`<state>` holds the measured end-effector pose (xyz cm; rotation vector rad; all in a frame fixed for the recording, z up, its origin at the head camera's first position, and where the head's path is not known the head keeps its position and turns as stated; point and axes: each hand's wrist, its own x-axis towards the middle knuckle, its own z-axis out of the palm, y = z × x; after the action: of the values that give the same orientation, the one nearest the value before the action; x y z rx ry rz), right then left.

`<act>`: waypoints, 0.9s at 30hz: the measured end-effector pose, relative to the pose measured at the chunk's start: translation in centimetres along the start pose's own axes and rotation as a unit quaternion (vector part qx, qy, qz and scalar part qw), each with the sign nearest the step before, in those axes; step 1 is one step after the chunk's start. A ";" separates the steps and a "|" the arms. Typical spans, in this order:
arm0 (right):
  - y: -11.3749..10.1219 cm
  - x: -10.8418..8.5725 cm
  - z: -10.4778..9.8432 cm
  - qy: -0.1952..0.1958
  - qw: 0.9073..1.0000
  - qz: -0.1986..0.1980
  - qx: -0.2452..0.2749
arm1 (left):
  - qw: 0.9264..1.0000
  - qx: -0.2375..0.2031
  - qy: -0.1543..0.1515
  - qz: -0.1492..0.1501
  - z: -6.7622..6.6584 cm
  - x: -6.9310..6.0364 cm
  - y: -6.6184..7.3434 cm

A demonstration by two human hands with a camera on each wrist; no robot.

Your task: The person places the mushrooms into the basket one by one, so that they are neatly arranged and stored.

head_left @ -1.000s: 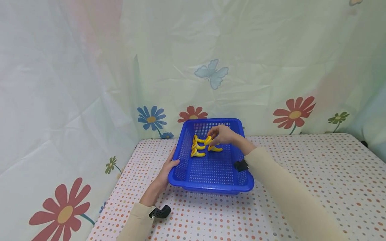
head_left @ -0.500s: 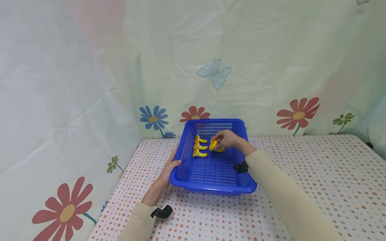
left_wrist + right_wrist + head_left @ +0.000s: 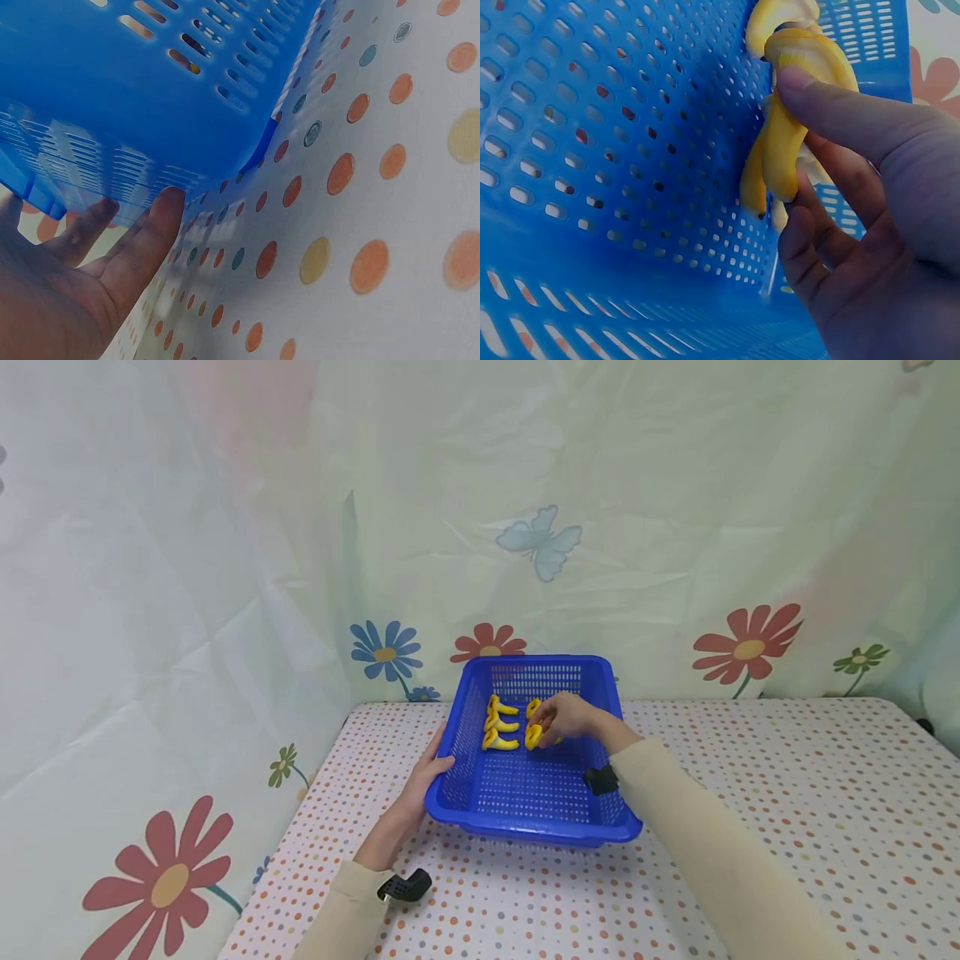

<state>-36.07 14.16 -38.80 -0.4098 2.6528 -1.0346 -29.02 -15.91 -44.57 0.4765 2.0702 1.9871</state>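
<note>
In the head view, my right hand [image 3: 567, 716] is inside the blue basket [image 3: 532, 831], pinching a yellow trumpet-shaped mushroom [image 3: 533, 737] between thumb and fingers. The right wrist view shows the thumb on the frilled cap of this mushroom [image 3: 784, 142], with a second yellow stem [image 3: 753, 184] close behind it. Another mushroom [image 3: 532, 707] lies just beyond the hand, partly covered. Along the basket's left side, several mushrooms [image 3: 501, 741] lie in a column, caps to the left. My left hand [image 3: 415, 785] holds the basket's left side, thumb over the rim and fingers outside below it.
The basket stands on a table with a dotted cloth [image 3: 757, 768], close to a flowered curtain [image 3: 637, 568] at the back. Its perforated walls rise around the mushrooms. Black bands with devices [image 3: 405, 885] sit on both wrists.
My right hand has moved the held mushroom nearer to me and slightly right, down beside the right-hand group. The left hand keeps its place on the basket. The head view has shifted slightly.
</note>
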 end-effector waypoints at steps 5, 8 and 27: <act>0.2 0.0 0.2 -0.016 1.000 -0.007 -0.024 | 1.000 -0.001 0.003 -0.004 0.0 0.1 0.0; 0.3 0.0 0.2 -0.019 0.999 -0.009 -0.024 | 1.000 -0.002 0.000 -0.002 0.0 0.1 0.0; -0.1 -0.4 0.6 -0.048 0.998 -0.038 -0.022 | 1.000 -0.010 -0.006 0.004 0.0 0.2 -0.1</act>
<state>-35.52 13.85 -39.07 -0.5595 2.5976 -0.9541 -29.20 -15.84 -44.67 0.4916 2.0424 2.0029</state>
